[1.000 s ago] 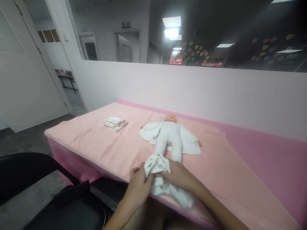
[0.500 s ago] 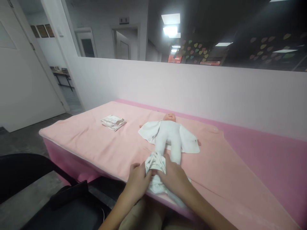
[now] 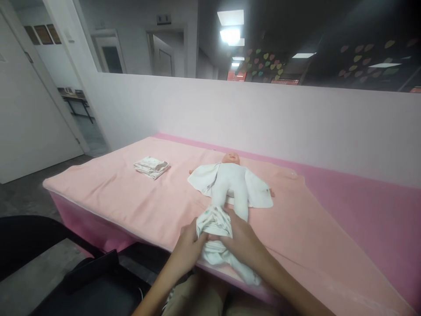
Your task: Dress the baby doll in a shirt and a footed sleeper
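Note:
A baby doll in a white bodysuit lies on its back on the pink padded table, head toward the far wall, an open white garment spread under it. At the doll's left foot, my left hand and my right hand both grip a bunched pair of white patterned baby trousers. The gathered trouser opening sits at the doll's foot, and the rest of the cloth trails off the table's near edge between my arms.
A folded white patterned cloth lies at the table's far left. A pale low wall with a dark window above runs behind the table. A black chair stands at the lower left, and an open doorway lies to the far left.
My hands pushed the bunched trousers forward to the doll's foot and regathered the cloth. The camera view drifted slightly; the doll has not moved.

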Tool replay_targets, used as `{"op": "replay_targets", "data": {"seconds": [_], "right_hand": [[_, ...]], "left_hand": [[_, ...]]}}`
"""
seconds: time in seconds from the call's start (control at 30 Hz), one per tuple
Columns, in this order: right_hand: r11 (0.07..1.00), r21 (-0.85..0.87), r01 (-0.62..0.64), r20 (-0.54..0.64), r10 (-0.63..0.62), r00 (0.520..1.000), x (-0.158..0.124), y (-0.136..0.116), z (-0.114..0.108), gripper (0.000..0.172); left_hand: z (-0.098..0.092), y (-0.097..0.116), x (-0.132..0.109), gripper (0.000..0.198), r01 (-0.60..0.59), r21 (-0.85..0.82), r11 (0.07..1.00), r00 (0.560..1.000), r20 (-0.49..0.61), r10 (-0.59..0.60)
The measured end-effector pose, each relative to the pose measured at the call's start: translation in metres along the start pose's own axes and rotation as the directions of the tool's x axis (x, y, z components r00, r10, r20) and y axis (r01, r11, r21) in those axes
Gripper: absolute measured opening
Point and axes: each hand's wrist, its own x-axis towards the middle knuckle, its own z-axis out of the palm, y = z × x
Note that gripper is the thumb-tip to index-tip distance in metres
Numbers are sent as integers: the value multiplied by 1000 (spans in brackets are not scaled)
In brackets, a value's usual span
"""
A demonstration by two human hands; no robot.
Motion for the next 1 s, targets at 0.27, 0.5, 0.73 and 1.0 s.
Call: {"op": "replay_targets", "data": {"seconds": [0.27, 0.5, 0.73, 1.0], "right_hand": [[961, 37, 274, -62, -272, 960, 27, 5, -42, 4], [955, 103, 277, 115, -288, 951, 61, 43, -85, 34], [826, 556, 92, 105, -180, 978, 66, 105, -86, 36], [646, 763, 37, 91, -164, 982, 51, 103, -78, 33]], "left_hand": [[-9, 10, 41, 23, -212, -195, 958, 977, -25, 212], [-52, 4, 82, 30, -295, 128, 947, 949, 154, 275], [-82, 26, 97, 83, -335, 38, 942, 770, 588, 250], [-8, 89, 165, 45, -445, 236, 864, 662, 736, 140]]}}
